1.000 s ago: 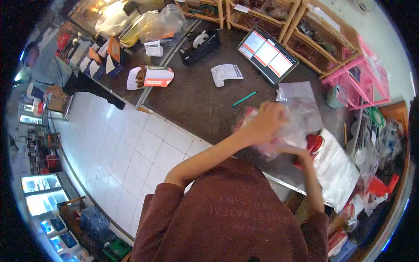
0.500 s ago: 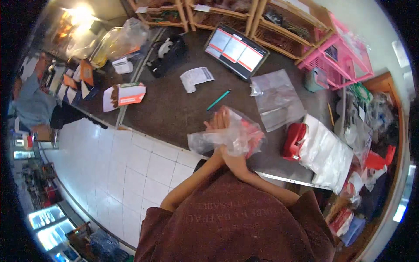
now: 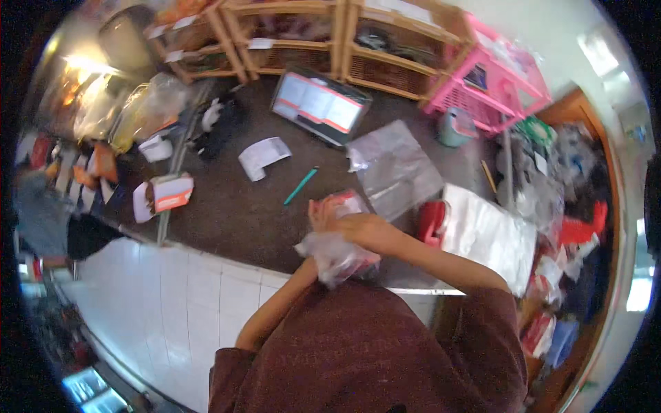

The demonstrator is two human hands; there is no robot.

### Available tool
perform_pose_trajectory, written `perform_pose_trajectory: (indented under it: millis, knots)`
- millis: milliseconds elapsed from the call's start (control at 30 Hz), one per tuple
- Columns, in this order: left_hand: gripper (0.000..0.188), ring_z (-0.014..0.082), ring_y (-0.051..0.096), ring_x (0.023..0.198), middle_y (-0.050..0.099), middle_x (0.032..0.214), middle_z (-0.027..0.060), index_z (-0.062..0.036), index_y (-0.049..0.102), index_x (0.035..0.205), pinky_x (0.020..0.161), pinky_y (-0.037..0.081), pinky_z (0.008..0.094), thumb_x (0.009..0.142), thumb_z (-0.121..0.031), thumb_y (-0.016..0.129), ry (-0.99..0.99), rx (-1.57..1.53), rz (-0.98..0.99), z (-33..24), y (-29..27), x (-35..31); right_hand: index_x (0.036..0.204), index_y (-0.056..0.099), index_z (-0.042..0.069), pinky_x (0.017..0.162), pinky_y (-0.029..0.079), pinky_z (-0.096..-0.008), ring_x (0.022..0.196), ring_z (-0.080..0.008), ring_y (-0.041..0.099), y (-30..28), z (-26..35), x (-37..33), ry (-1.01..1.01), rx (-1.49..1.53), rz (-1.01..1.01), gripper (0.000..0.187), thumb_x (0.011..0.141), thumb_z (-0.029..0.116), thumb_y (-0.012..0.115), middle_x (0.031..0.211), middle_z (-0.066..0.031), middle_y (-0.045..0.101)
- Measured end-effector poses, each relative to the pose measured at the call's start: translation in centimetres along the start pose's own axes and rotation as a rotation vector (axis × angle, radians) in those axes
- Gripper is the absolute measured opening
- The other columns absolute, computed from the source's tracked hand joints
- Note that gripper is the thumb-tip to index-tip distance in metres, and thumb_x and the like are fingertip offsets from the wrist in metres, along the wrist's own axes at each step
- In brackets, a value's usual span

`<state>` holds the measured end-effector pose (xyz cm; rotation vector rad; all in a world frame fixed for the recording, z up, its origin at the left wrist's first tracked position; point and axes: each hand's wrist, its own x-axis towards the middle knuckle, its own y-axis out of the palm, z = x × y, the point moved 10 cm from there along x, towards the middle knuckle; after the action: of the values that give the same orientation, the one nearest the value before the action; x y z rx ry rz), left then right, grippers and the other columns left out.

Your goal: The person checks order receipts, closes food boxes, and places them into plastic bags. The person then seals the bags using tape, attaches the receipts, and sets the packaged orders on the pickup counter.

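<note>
A red-and-white packet in crumpled clear plastic is close in front of my body, at the counter's near edge. My left hand is partly hidden by the plastic and my other hand; its visible fingers curl against the packet. Across the top comes my right hand, closed on the plastic, its fingertips blurred. Beyond the hands lies a green pencil or pen. A flat clear plastic bag is spread out to the right of it.
A stack of white plastic bags with a red stapler-like object lies at right. A tablet, a paper slip and a cup stand farther back. Wooden racks and a pink basket line the back. Another person is at far left.
My right hand has moved up and over the packet, from below it. The plastic is bunched closer to my body. The whole view has shifted, with the counter's things now farther left.
</note>
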<state>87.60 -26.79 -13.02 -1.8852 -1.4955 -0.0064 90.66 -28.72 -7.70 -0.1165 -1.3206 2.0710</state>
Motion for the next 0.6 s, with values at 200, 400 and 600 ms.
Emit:
perform_pose_trajectory:
  millis: [200,400,600]
  knots:
    - [0.035,0.0286,0.043,0.102,0.049,0.103,0.0119,-0.0029,0.056,0.089,0.092,0.027,0.0431,0.067,-0.030,0.060,0.027,0.142,-0.057,-0.5,0.2,0.8,0.092,0.054,-0.004,0.055,0.049,-0.0303,0.071,-0.0193,0.059,5.2,-13.5,-9.8,1.255,1.299,-0.076,0.034,0.076,0.026,0.058,0.087,-0.0135,0.058]
    - [0.023,0.0263,0.044,0.102,0.051,0.104,0.0123,-0.0011,0.057,0.088,0.089,0.031,0.0404,0.072,-0.017,0.057,0.042,-0.076,-0.025,0.1,0.9,0.8,0.074,0.058,0.001,0.056,0.043,-0.0289,0.056,-0.0159,0.053,-19.0,-28.4,-16.1,0.685,-0.215,-0.588,0.009,0.073,0.009,0.055,0.057,-0.0066,0.054]
    - [0.023,0.0264,0.041,0.107,0.051,0.106,0.0126,-0.0003,0.055,0.092,0.092,0.028,0.0398,0.076,-0.016,0.053,-0.098,-0.196,0.038,0.7,0.9,1.5,0.065,0.054,-0.001,0.052,0.040,-0.0356,0.056,-0.0317,0.052,-20.2,-34.1,-16.1,0.721,-0.559,-0.328,0.013,0.068,0.013,0.054,0.058,-0.0179,0.052]
